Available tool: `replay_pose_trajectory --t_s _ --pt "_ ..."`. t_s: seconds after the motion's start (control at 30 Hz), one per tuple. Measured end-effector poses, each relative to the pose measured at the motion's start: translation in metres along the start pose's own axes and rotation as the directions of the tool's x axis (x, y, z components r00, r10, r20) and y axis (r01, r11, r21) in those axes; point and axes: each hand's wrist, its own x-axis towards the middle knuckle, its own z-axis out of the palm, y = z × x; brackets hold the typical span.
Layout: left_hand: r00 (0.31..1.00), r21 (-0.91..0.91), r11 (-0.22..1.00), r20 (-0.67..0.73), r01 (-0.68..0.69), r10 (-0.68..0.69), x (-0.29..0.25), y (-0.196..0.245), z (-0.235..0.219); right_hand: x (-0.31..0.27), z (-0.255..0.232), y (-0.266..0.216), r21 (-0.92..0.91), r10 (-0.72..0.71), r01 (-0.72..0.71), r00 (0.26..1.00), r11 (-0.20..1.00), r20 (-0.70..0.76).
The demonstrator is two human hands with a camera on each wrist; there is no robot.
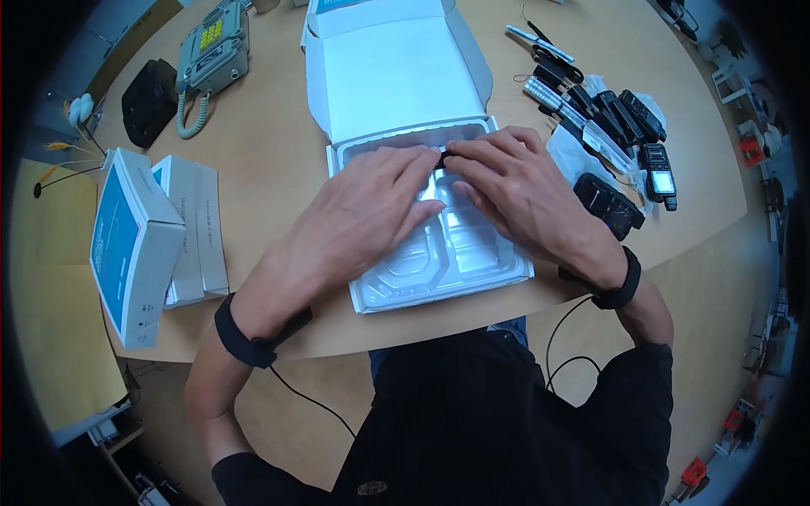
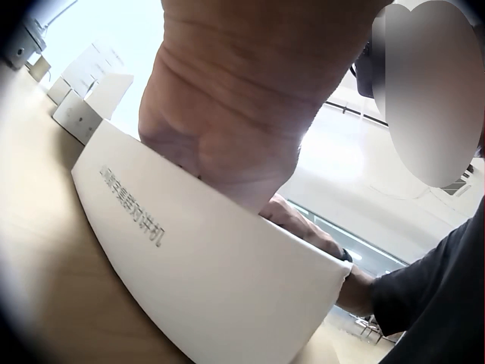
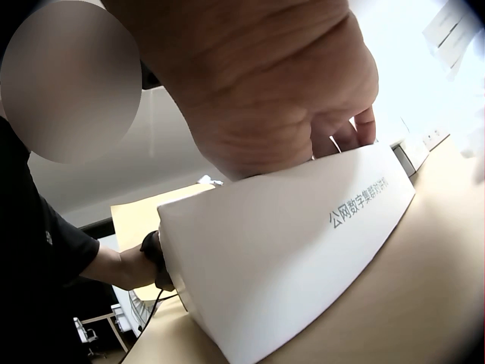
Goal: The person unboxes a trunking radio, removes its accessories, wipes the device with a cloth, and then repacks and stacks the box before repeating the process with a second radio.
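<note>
A white cardboard box (image 1: 439, 297) stands in front of me with its lid (image 1: 396, 80) folded back. Inside sits a clear, moulded plastic tray (image 1: 474, 239) with several hollows. Both hands reach over it, and their fingertips meet at a small black piece (image 1: 441, 159) near the tray's far middle. My left hand (image 1: 363, 198) has its fingers extended to that piece, thumb held apart lower down. From the other side my right hand (image 1: 525, 187) touches it, fingers bent slightly down. The fingers cover most of the piece. In the right wrist view, printed characters mark the box side (image 3: 280, 243).
Right of the box lie several black handheld radios (image 1: 660, 175), a black case (image 1: 607, 205), cables and striped strips (image 1: 557, 101). At left stand closed blue-and-white boxes (image 1: 135, 244). A grey telephone (image 1: 215, 51) and a black pouch (image 1: 148, 103) sit farther back.
</note>
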Motion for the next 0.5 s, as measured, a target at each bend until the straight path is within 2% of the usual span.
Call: replay_pose_trajectory --t_s 0.1,0.13,0.17,0.2,0.27,0.3,0.37,0.4,0.47,0.5 --pt "1.000 0.007 1.000 -0.029 0.006 -0.006 -0.012 0.001 -0.015 -0.008 -0.008 -0.001 0.078 0.034 -0.026 0.994 0.997 -0.106" --pt "0.996 0.062 0.998 -0.090 0.006 -0.001 -0.021 0.003 -0.022 -0.014 -0.012 -0.002 0.077 0.037 -0.028 0.993 0.997 -0.111" --pt "0.988 0.113 0.994 -0.152 0.006 0.011 -0.030 0.005 -0.026 -0.024 -0.018 -0.005 0.144 0.088 -0.067 0.986 0.987 -0.139" --pt "0.988 0.109 0.994 -0.152 -0.006 0.022 -0.041 0.005 -0.028 -0.034 -0.024 -0.007 0.209 0.142 -0.108 0.977 0.972 -0.160" --pt "0.962 -0.012 0.991 -0.241 0.130 -0.129 -0.058 0.003 -0.026 -0.057 -0.020 -0.008 0.270 0.146 -0.097 0.975 0.958 -0.166" --pt "0.964 -0.027 0.995 -0.245 0.097 -0.101 -0.060 0.003 -0.021 -0.063 -0.025 -0.011 0.256 0.139 -0.094 0.976 0.962 -0.165" --pt "0.902 -0.158 0.957 -0.325 0.245 -0.284 -0.059 0.004 -0.010 -0.070 -0.031 -0.016 0.242 0.122 -0.076 0.976 0.967 -0.180" --pt "0.907 -0.163 0.962 -0.329 0.219 -0.262 -0.056 0.006 -0.002 -0.071 -0.035 -0.016 0.221 0.133 -0.091 0.974 0.971 -0.184" --pt "0.846 -0.328 0.874 -0.280 0.359 -0.453 -0.053 0.009 0.013 -0.073 -0.043 -0.017 0.259 0.132 -0.078 0.971 0.963 -0.198" --pt "0.869 -0.241 0.896 -0.246 0.373 -0.428 -0.056 0.008 0.016 -0.075 -0.044 -0.015 0.251 0.138 -0.085 0.970 0.964 -0.199"
